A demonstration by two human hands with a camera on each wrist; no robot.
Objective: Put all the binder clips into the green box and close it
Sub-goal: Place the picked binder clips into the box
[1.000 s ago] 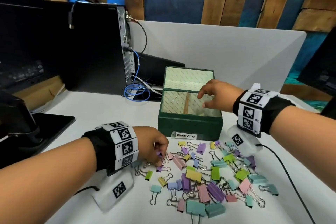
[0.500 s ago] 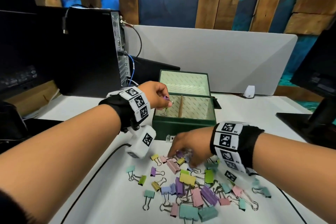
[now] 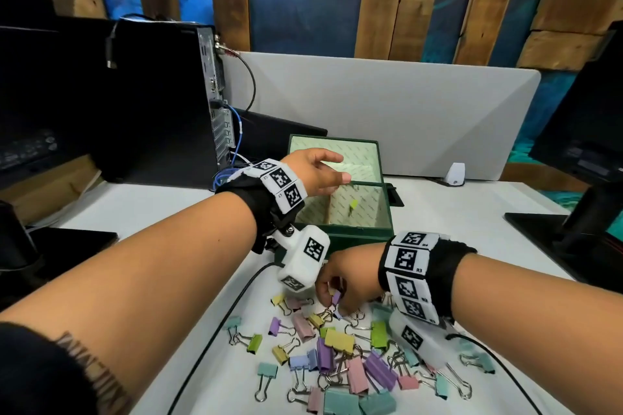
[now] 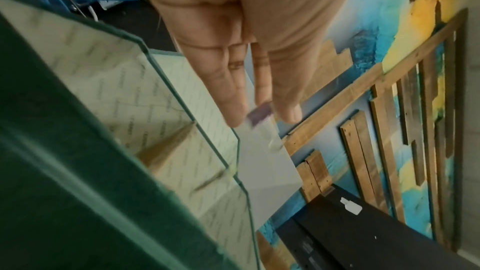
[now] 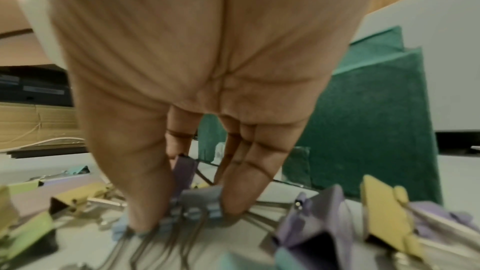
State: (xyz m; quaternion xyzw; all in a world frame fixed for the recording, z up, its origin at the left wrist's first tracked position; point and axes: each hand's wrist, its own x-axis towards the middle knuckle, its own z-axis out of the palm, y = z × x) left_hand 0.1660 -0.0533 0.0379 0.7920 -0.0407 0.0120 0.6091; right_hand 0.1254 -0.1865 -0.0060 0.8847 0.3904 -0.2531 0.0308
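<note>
The green box (image 3: 354,236) stands open on the white table, its lid upright and a divider across the inside; a yellow-green clip (image 3: 353,204) is in its right compartment. My left hand (image 3: 332,167) hovers over the box with straight, spread fingers. In the left wrist view a blurred purple clip (image 4: 259,113) sits right at the tips of the left hand (image 4: 259,119), above the box (image 4: 64,192). My right hand (image 3: 332,300) is down in the pile of pastel binder clips (image 3: 337,357), pinching a purple clip (image 5: 200,198) between thumb and fingers (image 5: 233,202).
A black PC tower (image 3: 151,94) with a blue cable (image 3: 237,145) stands at the back left, and a grey divider panel (image 3: 387,111) behind the box. A monitor stand (image 3: 573,229) is on the right. A small white device (image 3: 455,173) sits by the divider.
My left hand carried a purple clip from the pile up over the box and its fingers have straightened. My right hand left the box, came down to the pile and pinched a clip.
</note>
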